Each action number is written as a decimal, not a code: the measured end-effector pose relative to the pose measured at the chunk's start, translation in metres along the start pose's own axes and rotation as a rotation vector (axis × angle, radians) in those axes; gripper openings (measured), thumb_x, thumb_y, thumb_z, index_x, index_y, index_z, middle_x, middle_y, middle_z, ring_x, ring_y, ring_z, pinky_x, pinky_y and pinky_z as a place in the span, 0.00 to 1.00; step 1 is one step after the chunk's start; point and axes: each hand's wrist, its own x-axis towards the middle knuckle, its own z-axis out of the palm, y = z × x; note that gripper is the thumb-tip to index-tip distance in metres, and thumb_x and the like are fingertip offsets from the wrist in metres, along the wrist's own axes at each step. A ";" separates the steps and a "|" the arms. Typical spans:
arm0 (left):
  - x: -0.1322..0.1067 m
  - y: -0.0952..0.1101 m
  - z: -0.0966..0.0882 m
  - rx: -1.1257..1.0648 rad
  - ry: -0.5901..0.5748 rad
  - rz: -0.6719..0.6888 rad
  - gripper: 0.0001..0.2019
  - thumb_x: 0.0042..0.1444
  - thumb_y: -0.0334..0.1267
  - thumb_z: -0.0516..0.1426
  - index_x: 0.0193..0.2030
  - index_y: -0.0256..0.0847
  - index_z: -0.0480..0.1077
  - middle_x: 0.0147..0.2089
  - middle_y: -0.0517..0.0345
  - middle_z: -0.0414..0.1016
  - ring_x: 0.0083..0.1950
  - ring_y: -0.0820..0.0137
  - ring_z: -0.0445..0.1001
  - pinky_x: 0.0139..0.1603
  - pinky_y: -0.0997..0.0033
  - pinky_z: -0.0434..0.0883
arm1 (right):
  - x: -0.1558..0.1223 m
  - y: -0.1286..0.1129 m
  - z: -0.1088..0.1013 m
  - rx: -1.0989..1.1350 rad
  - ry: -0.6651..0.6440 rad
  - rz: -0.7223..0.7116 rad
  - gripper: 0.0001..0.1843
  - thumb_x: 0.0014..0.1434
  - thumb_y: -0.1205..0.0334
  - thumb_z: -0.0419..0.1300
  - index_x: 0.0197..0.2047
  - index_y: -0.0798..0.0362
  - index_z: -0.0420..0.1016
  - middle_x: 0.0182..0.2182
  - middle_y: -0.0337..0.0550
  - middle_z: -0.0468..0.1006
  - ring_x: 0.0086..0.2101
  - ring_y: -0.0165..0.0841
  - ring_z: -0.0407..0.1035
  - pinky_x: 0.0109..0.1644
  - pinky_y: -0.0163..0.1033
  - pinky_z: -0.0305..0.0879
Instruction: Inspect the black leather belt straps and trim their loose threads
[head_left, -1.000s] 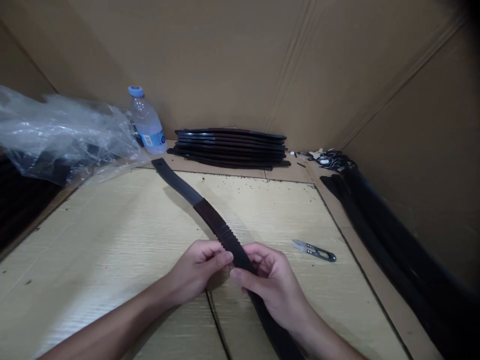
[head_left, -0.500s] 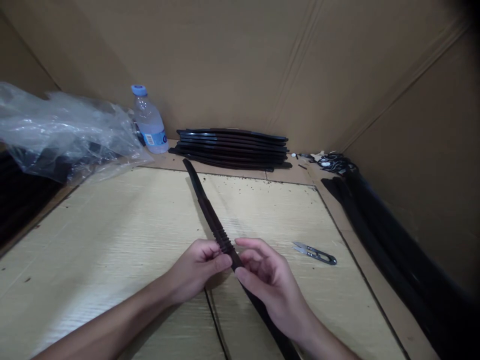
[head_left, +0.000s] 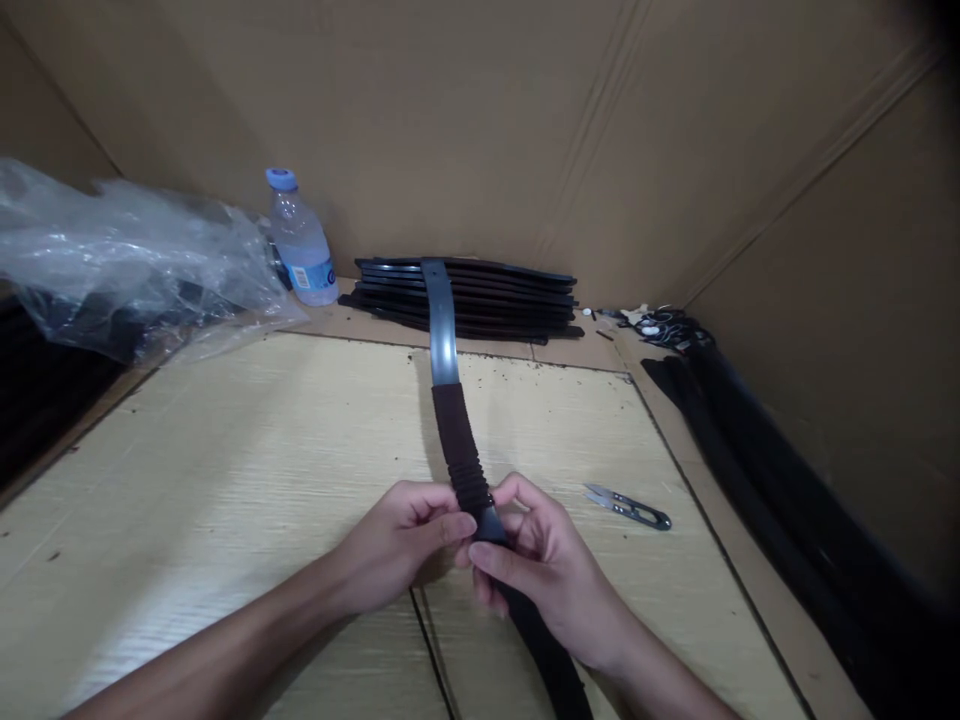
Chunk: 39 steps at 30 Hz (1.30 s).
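A long, curved black plastic strip [head_left: 442, 330] runs from near my body toward the back wall, its glossy broad face turned up. A dark fabric sleeve [head_left: 455, 430] covers part of it and is bunched into folds by my fingers. My left hand [head_left: 409, 540] pinches the strip and the gathered sleeve from the left, thumb on top. My right hand [head_left: 536, 565] grips the strip just below the folds, thumb across it and fingers curled underneath. A thin black cord [head_left: 429, 640] hangs below my left hand.
Thread snips [head_left: 630, 507] lie to the right of my hands. At the back are a stack of black strips [head_left: 517, 300], a water bottle [head_left: 304, 245] and clear plastic bags [head_left: 150, 260]. Long black pieces [head_left: 772, 490] line the right edge, near tangled cords [head_left: 671, 327]. Cardboard walls [head_left: 465, 120] enclose the table.
The strip has been rolled from its narrow edge to its broad face, and its far end has swung right. My right fingers have closed in beside the bunched sleeve.
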 end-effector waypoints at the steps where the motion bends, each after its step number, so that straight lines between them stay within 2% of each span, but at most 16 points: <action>1: 0.000 0.001 0.001 0.000 0.015 0.005 0.12 0.58 0.41 0.54 0.28 0.34 0.66 0.26 0.56 0.71 0.30 0.69 0.74 0.35 0.69 0.67 | 0.000 0.000 0.000 -0.011 0.024 0.004 0.17 0.53 0.57 0.64 0.35 0.51 0.56 0.26 0.38 0.75 0.19 0.25 0.66 0.19 0.28 0.58; 3: 0.001 0.002 0.003 0.013 0.043 0.002 0.13 0.57 0.42 0.55 0.27 0.35 0.65 0.26 0.56 0.71 0.30 0.68 0.74 0.33 0.70 0.66 | 0.001 -0.001 0.000 -0.021 0.068 0.015 0.17 0.54 0.54 0.62 0.36 0.51 0.57 0.24 0.38 0.75 0.18 0.25 0.65 0.19 0.28 0.58; 8: 0.001 -0.001 0.001 0.098 0.156 -0.023 0.13 0.54 0.45 0.58 0.32 0.35 0.67 0.26 0.56 0.72 0.26 0.72 0.71 0.27 0.74 0.63 | 0.002 -0.003 -0.001 -0.066 0.124 0.034 0.17 0.58 0.48 0.56 0.33 0.54 0.62 0.19 0.37 0.73 0.17 0.25 0.63 0.19 0.28 0.58; 11: 0.001 -0.004 0.000 0.120 0.158 -0.022 0.13 0.54 0.45 0.58 0.32 0.35 0.68 0.25 0.57 0.71 0.26 0.72 0.71 0.27 0.73 0.64 | 0.002 -0.002 -0.001 -0.094 0.132 0.046 0.19 0.57 0.46 0.56 0.29 0.54 0.62 0.17 0.37 0.71 0.16 0.25 0.62 0.19 0.28 0.58; 14: 0.002 -0.004 0.003 0.085 0.143 -0.003 0.12 0.56 0.43 0.56 0.30 0.35 0.67 0.25 0.56 0.72 0.28 0.71 0.72 0.31 0.71 0.66 | 0.001 0.000 -0.001 -0.094 0.145 0.051 0.20 0.57 0.45 0.55 0.27 0.54 0.61 0.19 0.39 0.73 0.16 0.24 0.62 0.17 0.28 0.57; 18: 0.000 -0.003 0.006 0.054 0.166 0.011 0.11 0.55 0.43 0.56 0.28 0.36 0.66 0.24 0.58 0.72 0.26 0.71 0.70 0.31 0.70 0.66 | 0.000 -0.002 -0.002 -0.114 0.161 0.128 0.21 0.57 0.45 0.55 0.26 0.54 0.60 0.18 0.39 0.73 0.14 0.23 0.60 0.15 0.27 0.53; 23: -0.003 -0.003 0.004 0.156 0.296 0.018 0.13 0.53 0.44 0.58 0.28 0.35 0.68 0.22 0.61 0.68 0.23 0.75 0.65 0.24 0.75 0.60 | -0.001 -0.004 -0.001 -0.106 0.188 0.226 0.22 0.56 0.42 0.54 0.27 0.55 0.62 0.14 0.36 0.70 0.11 0.23 0.58 0.12 0.26 0.51; 28: -0.007 -0.002 0.004 0.230 0.300 0.022 0.13 0.53 0.45 0.58 0.28 0.36 0.68 0.20 0.63 0.65 0.22 0.77 0.62 0.22 0.77 0.56 | -0.001 -0.007 -0.001 -0.087 0.172 0.291 0.22 0.55 0.41 0.55 0.28 0.54 0.63 0.12 0.35 0.69 0.10 0.23 0.57 0.10 0.26 0.51; 31: -0.007 -0.003 0.006 0.211 0.285 0.028 0.13 0.53 0.45 0.58 0.28 0.35 0.68 0.20 0.62 0.66 0.21 0.76 0.63 0.22 0.76 0.57 | -0.001 -0.007 -0.004 -0.057 0.121 0.297 0.22 0.54 0.41 0.55 0.30 0.55 0.64 0.13 0.36 0.71 0.11 0.24 0.60 0.11 0.26 0.53; 34: -0.006 -0.005 0.009 0.149 0.229 0.030 0.14 0.54 0.46 0.57 0.29 0.35 0.68 0.21 0.59 0.69 0.22 0.74 0.66 0.23 0.74 0.60 | 0.000 -0.005 -0.005 0.008 0.048 0.242 0.22 0.56 0.43 0.54 0.30 0.57 0.67 0.17 0.42 0.74 0.15 0.26 0.65 0.15 0.27 0.58; 36: -0.005 -0.006 0.011 0.128 0.219 0.034 0.14 0.54 0.46 0.57 0.30 0.35 0.68 0.22 0.57 0.70 0.22 0.73 0.68 0.24 0.74 0.62 | 0.000 -0.004 -0.005 0.022 0.035 0.194 0.22 0.57 0.45 0.54 0.29 0.59 0.69 0.18 0.43 0.73 0.15 0.25 0.65 0.16 0.27 0.57; 39: -0.006 -0.005 0.012 0.142 0.270 0.057 0.13 0.53 0.45 0.58 0.29 0.35 0.68 0.24 0.57 0.72 0.24 0.72 0.69 0.26 0.73 0.63 | -0.001 -0.004 -0.004 -0.016 0.072 0.176 0.22 0.58 0.47 0.54 0.29 0.60 0.71 0.15 0.39 0.70 0.13 0.22 0.60 0.15 0.26 0.53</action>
